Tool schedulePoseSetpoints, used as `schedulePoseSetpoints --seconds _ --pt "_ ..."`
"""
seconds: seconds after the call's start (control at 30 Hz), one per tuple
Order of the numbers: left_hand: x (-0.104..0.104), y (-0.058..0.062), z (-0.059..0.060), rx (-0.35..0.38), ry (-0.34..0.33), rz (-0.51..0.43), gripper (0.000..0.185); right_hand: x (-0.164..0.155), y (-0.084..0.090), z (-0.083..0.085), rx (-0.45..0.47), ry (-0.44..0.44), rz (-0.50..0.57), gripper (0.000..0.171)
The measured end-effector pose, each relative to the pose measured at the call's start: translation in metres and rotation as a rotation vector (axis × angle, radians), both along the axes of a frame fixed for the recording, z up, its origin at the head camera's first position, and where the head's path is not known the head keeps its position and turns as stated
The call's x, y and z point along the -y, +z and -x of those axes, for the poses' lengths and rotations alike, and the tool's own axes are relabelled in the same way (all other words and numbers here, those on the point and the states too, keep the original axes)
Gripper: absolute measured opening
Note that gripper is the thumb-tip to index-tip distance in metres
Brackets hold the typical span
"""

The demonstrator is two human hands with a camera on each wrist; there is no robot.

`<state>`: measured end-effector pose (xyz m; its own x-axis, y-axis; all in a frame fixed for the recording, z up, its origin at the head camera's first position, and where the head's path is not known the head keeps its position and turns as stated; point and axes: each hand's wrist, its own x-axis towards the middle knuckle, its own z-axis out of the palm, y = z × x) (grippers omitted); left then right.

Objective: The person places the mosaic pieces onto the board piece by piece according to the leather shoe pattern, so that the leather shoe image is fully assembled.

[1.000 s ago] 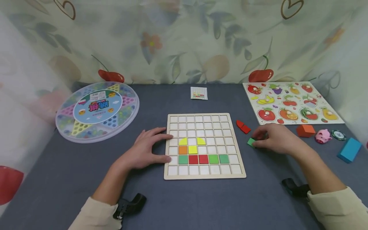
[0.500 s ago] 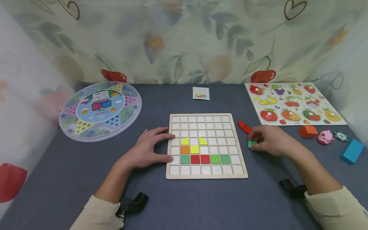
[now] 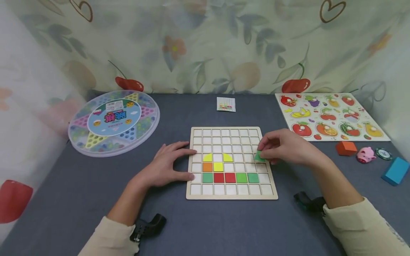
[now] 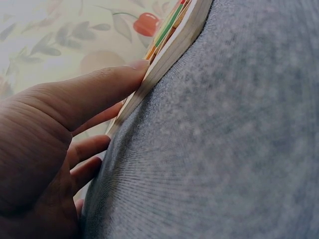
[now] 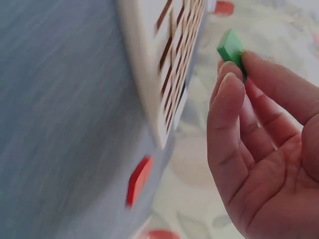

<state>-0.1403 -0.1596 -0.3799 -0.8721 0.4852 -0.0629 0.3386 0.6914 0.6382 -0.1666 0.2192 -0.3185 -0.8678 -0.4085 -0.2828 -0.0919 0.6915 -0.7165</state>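
Note:
A wooden grid board (image 3: pixel 232 197) lies flat on the dark cloth in the head view. Coloured tiles sit in some of its cells: a row with green and red tiles (image 3: pixel 219 177), an orange tile (image 3: pixel 207 167) and a yellow square (image 3: pixel 218 166) above it, then two yellow curved pieces (image 3: pixel 227 157). My left hand (image 3: pixel 163 165) rests at the board's left edge, fingers extended, with thumb and fingertips touching the rim. Between thumb and fingers my right hand (image 3: pixel 288 147) pinches a green tile (image 5: pixel 230 47), held above the board's right side.
A red piece (image 5: pixel 138 181) lies beside the board in the right wrist view. Behind the board is a small pattern card (image 3: pixel 226 104). A round game box (image 3: pixel 114 122) stands left; a fruit puzzle (image 3: pixel 330 117), orange block (image 3: pixel 346 148), pig figure (image 3: pixel 366 155), chip (image 3: pixel 383 153) and blue block (image 3: pixel 395 171) are right.
My right hand has picked the green tile up from the cloth and carried it left over the board's right side. My left hand has stayed at the board's edge.

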Motion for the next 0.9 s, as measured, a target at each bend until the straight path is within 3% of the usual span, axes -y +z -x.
schedulePoseSetpoints --seconds 0.23,0.4,0.63,0.9 --pt "-0.001 0.000 0.000 0.001 0.002 -0.007 0.070 0.037 0.002 0.007 0.057 0.107 0.057 0.013" --pt "0.000 0.000 -0.001 -0.002 0.001 -0.012 0.070 0.060 -0.001 0.014 0.064 0.163 0.031 0.006" --pt "0.001 -0.003 0.000 -0.007 -0.002 -0.017 0.069 0.082 -0.009 0.016 0.036 0.228 -0.038 0.003" --pt "0.002 -0.002 0.000 -0.005 -0.002 -0.018 0.069 0.093 -0.010 0.008 -0.015 0.250 -0.163 0.010"
